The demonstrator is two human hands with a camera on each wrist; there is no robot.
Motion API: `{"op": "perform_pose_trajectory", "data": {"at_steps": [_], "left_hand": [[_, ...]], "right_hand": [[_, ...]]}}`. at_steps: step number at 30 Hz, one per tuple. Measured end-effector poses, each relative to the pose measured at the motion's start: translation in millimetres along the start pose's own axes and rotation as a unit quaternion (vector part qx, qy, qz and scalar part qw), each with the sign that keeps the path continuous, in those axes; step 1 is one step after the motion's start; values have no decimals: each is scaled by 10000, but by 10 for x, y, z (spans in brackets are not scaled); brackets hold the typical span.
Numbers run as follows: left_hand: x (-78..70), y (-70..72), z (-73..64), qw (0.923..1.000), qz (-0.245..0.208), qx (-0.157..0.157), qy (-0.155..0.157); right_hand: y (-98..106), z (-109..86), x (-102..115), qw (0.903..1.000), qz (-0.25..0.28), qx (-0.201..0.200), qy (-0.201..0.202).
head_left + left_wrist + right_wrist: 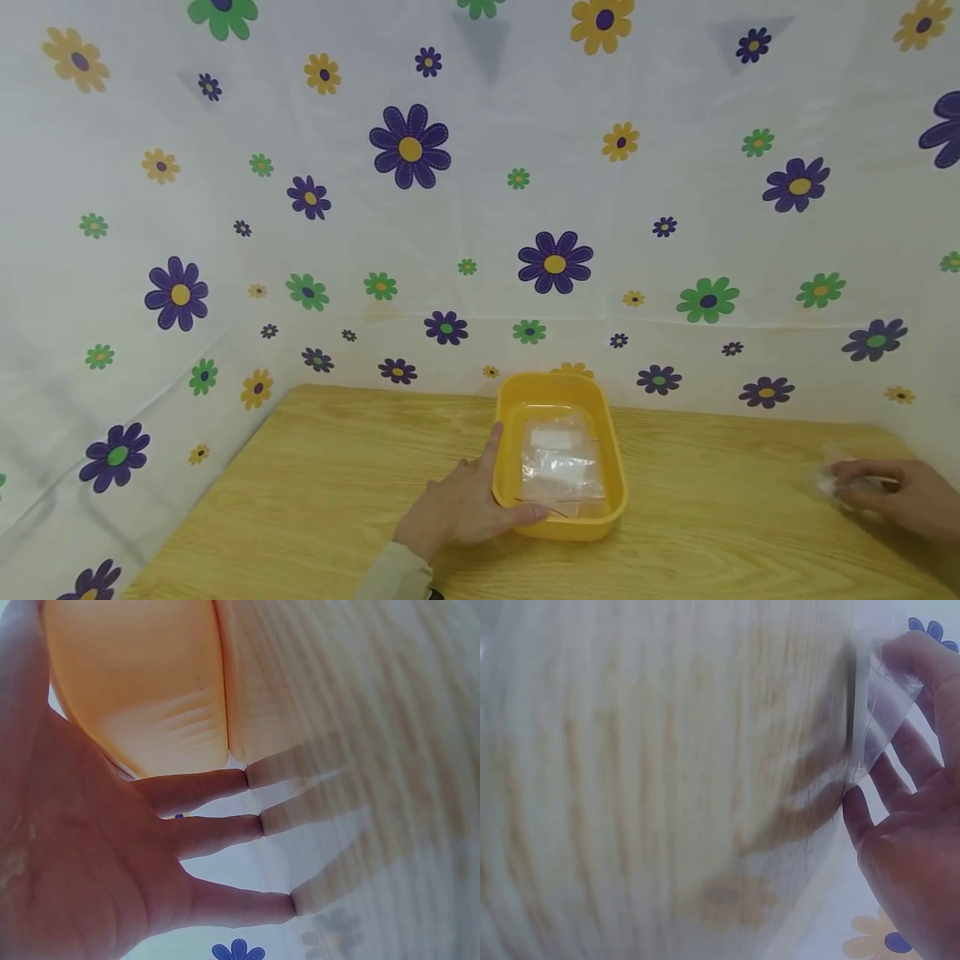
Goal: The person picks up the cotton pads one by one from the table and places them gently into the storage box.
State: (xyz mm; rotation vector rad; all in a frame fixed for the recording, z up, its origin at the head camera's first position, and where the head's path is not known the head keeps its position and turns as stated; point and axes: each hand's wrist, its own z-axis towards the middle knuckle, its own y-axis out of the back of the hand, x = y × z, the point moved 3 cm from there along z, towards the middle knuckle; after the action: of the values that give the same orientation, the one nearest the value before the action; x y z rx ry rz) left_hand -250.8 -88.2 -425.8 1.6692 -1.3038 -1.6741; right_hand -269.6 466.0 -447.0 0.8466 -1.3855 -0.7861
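A yellow plastic tray (615, 467) stands on the table near the middle of the head view. Inside it lies a stack of clear plastic bags (562, 471) with white areas on them. My left hand (468, 504) rests against the tray's near left corner, thumb over the near rim and index finger along the left side. In the left wrist view its other fingers (217, 832) are straight, their tips on the table. Far to the right, my right hand (903, 496) pinches a clear plastic bag (889, 705) low at the table surface. The bag's contents are hard to make out.
The wood-grain table (322, 483) reaches back to a white curtain (465, 217) printed with purple, green and yellow flowers, which also hangs along the left and right sides. The tray's far end is close to the back curtain.
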Motion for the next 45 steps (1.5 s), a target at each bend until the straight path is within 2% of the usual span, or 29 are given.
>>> {"op": "perform_pose_trajectory", "data": {"at_steps": [9, 13, 17, 26, 32, 35, 39, 41, 45], "left_hand": [[-16, 9, 2, 9999, -37, 63, 123], [-13, 8, 0, 9999, -6, 32, 97], [-8, 1, -7, 10000, 59, 21, 75], [-5, 14, -3, 9999, 79, 0, 69], [-2, 25, -3, 9999, 109, -58, 30], [-2, 31, 0, 9999, 98, -88, 5], [2, 22, -12, 9999, 62, -47, 88], [0, 21, -17, 9999, 61, -26, 113], [-3, 28, -23, 10000, 70, -40, 52]], "right_hand": [[18, -57, 83, 9995, 17, -252, 178], [20, -54, 150, 9996, -24, -187, 188], [8, -68, 278, 9989, 125, -170, 407], [-54, -104, 763, 9883, 204, -657, 1359], [-106, -115, 1101, 9795, 168, -847, 1822], [-130, -127, 1258, 9738, 241, -948, 2055], [-168, -159, 1487, 9610, 399, -1117, 2499], [-182, -163, 1602, 9569, 343, -1179, 2633], [-194, -149, 1839, 9557, 82, -1230, 2674]]}}
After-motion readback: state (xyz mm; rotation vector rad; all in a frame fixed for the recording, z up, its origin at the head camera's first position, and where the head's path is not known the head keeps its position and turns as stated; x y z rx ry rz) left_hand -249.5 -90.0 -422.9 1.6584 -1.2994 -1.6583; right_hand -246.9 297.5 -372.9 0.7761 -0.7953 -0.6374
